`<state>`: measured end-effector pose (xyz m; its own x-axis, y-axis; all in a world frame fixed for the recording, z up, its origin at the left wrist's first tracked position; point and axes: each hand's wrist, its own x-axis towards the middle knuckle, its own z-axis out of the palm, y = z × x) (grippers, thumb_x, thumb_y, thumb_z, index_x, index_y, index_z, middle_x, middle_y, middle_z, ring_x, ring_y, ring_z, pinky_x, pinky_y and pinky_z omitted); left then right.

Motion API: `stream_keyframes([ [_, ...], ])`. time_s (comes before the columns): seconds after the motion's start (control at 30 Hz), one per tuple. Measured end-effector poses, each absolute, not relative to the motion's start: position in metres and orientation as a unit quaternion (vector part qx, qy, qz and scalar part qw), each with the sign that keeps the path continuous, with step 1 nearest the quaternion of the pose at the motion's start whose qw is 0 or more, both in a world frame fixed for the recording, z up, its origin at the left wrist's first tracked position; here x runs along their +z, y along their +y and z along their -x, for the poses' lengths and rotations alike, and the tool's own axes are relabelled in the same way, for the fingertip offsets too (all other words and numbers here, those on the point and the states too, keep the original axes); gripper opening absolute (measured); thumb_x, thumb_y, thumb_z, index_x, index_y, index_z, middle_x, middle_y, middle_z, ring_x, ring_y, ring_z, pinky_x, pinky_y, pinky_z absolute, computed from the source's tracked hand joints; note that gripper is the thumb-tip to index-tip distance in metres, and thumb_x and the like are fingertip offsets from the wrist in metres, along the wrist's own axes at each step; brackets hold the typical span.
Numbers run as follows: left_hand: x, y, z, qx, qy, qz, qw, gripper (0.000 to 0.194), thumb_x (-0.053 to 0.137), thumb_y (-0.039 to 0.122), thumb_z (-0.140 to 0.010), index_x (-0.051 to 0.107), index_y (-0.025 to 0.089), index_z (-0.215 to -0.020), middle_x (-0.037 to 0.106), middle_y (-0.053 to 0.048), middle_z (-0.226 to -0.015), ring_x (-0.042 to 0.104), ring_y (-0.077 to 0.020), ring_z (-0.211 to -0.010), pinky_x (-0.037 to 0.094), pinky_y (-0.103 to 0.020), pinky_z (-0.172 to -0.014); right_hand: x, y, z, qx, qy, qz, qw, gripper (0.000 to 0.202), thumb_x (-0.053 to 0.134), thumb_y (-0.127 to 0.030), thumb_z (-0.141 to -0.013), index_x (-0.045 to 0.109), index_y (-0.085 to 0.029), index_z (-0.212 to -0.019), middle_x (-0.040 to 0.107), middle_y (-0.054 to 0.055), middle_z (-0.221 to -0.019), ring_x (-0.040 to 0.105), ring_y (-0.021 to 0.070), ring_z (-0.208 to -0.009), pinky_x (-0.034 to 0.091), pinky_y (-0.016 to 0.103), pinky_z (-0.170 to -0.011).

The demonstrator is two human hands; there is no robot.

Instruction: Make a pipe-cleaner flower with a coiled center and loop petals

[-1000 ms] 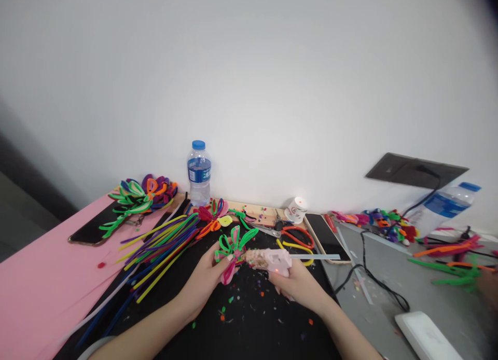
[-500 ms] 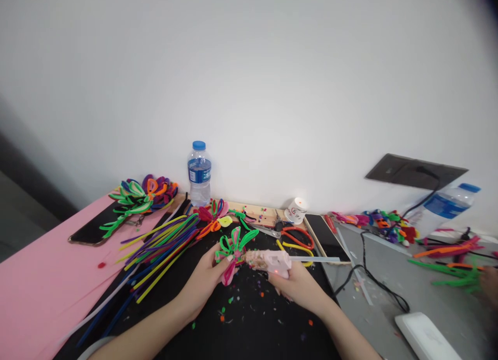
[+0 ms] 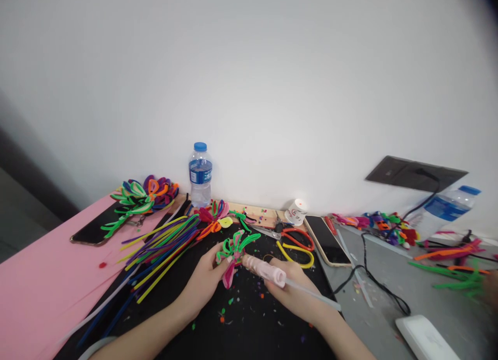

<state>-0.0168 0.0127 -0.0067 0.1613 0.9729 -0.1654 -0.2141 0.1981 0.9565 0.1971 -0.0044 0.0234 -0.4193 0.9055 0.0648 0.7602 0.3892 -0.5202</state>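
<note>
My left hand [image 3: 208,277] pinches a pipe-cleaner flower [image 3: 238,250] with green loops and pink petals, held above the black work mat [image 3: 249,334]. My right hand [image 3: 293,290] is wrapped round a pale pink glue gun [image 3: 264,271], with a long clear glue stick [image 3: 311,293] sticking out of its back end. The gun's nozzle points left and meets the flower near its pink centre; whether they touch I cannot tell. Fingers of the right hand are partly hidden behind the gun.
Loose pipe cleaners [image 3: 163,246] lie left of the flower. Behind stand a water bottle [image 3: 201,176], orange-handled scissors [image 3: 298,238] and a paper cup [image 3: 296,212]. Phones [image 3: 329,240] lie on both sides. A black cable [image 3: 383,277] and a white box [image 3: 426,336] are at right, near another person's blurred hand.
My right hand has rolled the glue gun, so its back end and the glue stick now tilt down toward my right wrist. The left hand keeps the flower nearly in place.
</note>
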Motion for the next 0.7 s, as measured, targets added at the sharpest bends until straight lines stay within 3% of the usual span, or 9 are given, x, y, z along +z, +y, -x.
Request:
stream_keyframes([
  [0.23,-0.002,0.013,0.018,0.472,0.464,-0.470,0.584,0.034,0.064,0.030,-0.074,0.063,0.019,-0.106,0.069,-0.007,-0.102,0.060,-0.0258,-0.098,0.041,-0.035,-0.090,0.025,-0.007,-0.198,0.112,-0.846,0.510,0.102,0.010,0.051,-0.014,-0.072,0.043,-0.020,-0.070,0.053,-0.002,-0.063,0.052,0.0133,-0.056,0.027,0.022,-0.049],
  [0.4,-0.005,0.013,0.017,0.464,0.463,-0.456,0.602,0.032,0.062,0.032,-0.075,0.062,0.018,-0.103,0.068,-0.008,-0.099,0.062,-0.0247,-0.089,0.048,-0.036,-0.080,0.026,-0.007,-0.201,0.091,-0.853,0.502,0.111,0.008,0.051,-0.013,-0.072,0.047,-0.020,-0.072,0.053,-0.002,-0.063,0.052,0.0138,-0.056,0.026,0.023,-0.049],
  [0.57,-0.006,0.012,0.018,0.483,0.441,-0.385,0.651,0.033,0.065,0.033,-0.074,0.060,0.017,-0.102,0.067,-0.008,-0.099,0.062,-0.0231,-0.089,0.051,-0.036,-0.078,0.030,0.001,-0.209,0.224,-0.783,0.538,0.216,0.017,0.047,-0.020,-0.078,0.046,-0.019,-0.061,0.049,-0.003,-0.057,0.047,0.0105,-0.050,0.029,0.021,-0.047],
  [0.7,-0.005,0.012,0.020,0.485,0.413,-0.357,0.683,0.032,0.063,0.032,-0.077,0.058,0.018,-0.105,0.065,-0.010,-0.109,0.059,-0.0243,-0.101,0.049,-0.037,-0.084,0.025,0.011,-0.222,0.393,-0.657,0.559,0.318,0.009,0.053,-0.026,-0.075,0.054,-0.019,-0.071,0.049,-0.004,-0.051,0.042,0.0098,-0.043,0.032,0.021,-0.041],
])
